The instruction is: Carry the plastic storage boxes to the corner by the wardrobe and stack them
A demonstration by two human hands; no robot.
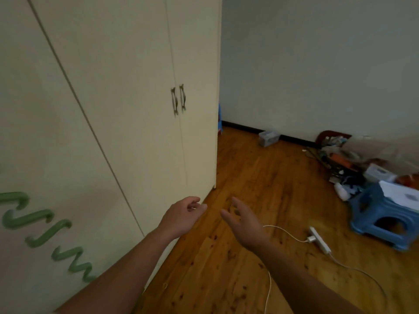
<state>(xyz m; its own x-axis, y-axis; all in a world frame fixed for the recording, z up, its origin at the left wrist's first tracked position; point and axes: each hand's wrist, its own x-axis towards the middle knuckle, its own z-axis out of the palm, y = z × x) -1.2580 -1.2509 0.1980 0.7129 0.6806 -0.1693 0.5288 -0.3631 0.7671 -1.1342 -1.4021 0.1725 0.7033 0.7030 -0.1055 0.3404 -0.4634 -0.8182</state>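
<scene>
While both bare forearms reach forward over the wooden floor [272, 182], neither hand holds anything. The left hand [183, 214] hangs with its fingers loosely curled, just in front of the wardrobe's lower front corner. The right hand [242, 219] is spread wider, fingers relaxed and apart, thumb pointing toward the left hand; the two are near each other but not touching.

The cream wardrobe [127, 105] fills the left side, a pair of metal handles [178, 99] at the meeting of its far doors and green curved handles [38, 227] on the nearest panel.

One small clear plastic storage box [269, 138] sits on the floor against the far wall's dark skirting, well apart from both hands and a little to the right of the corner by the wardrobe. In that corner a sliver of something blue [219, 118] shows behind the wardrobe's side.

Near the floor's right edge stands a blue plastic stool [381, 220] carrying a white sheet [401, 194]; its grey print is too blurred to read. Behind it a heap of clutter [344, 157] lies along the wall, with no label legible. A white power strip [319, 242] with a white cable [285, 234] lies just right of the right wrist.
</scene>
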